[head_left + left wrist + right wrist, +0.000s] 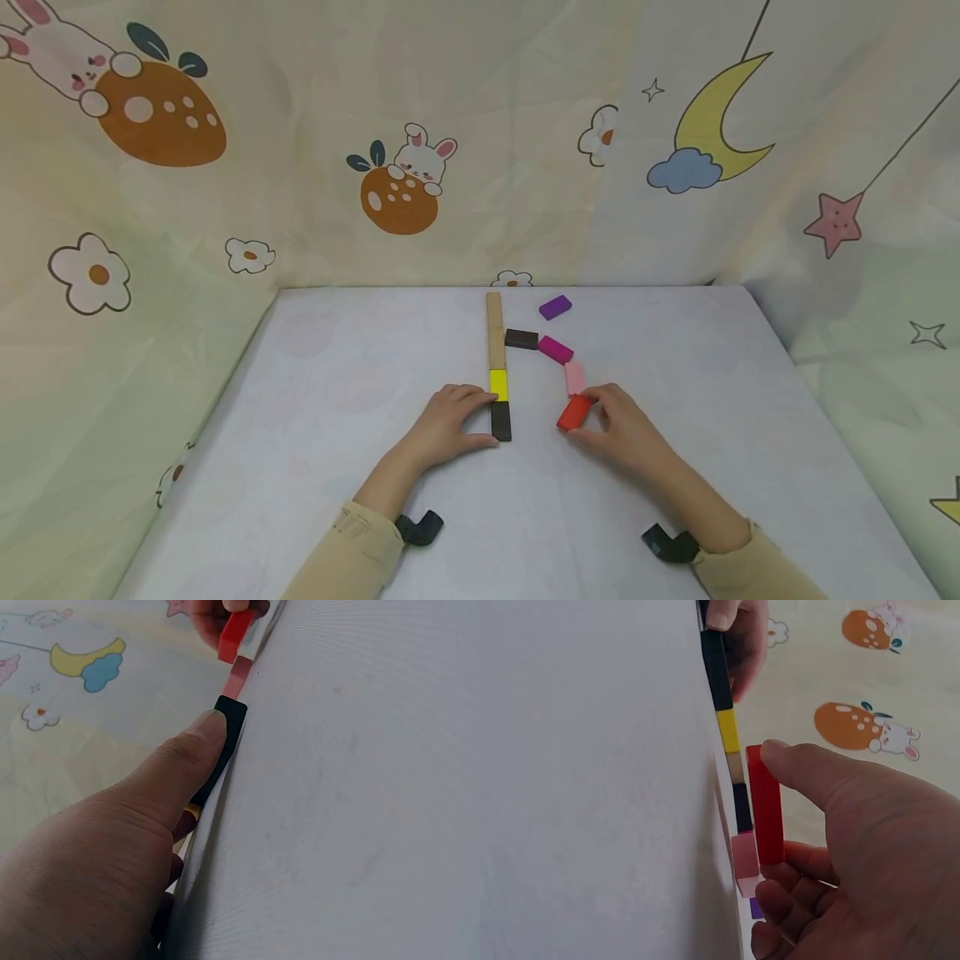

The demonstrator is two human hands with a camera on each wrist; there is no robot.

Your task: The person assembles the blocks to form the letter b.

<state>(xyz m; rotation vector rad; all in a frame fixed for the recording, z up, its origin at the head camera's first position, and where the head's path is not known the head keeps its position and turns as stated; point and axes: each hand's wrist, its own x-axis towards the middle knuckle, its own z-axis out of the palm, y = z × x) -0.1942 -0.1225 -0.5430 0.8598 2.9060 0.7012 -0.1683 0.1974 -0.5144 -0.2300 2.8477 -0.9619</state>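
My right hand pinches a red block by its ends, thumb at the near end and fingertips at the far end. In the right wrist view the red block stands off the white surface, beside the pink block. My left hand holds the black block at the near end of a straight row, thumb at its near corner, forefinger where it meets the yellow block. Two light wooden blocks continue that row. A second black block, a magenta block and the pink block curve rightward from it.
A purple block lies apart near the back of the white table. Printed cloth hangs behind and on both sides. Dark wrist devices sit at both cuffs.
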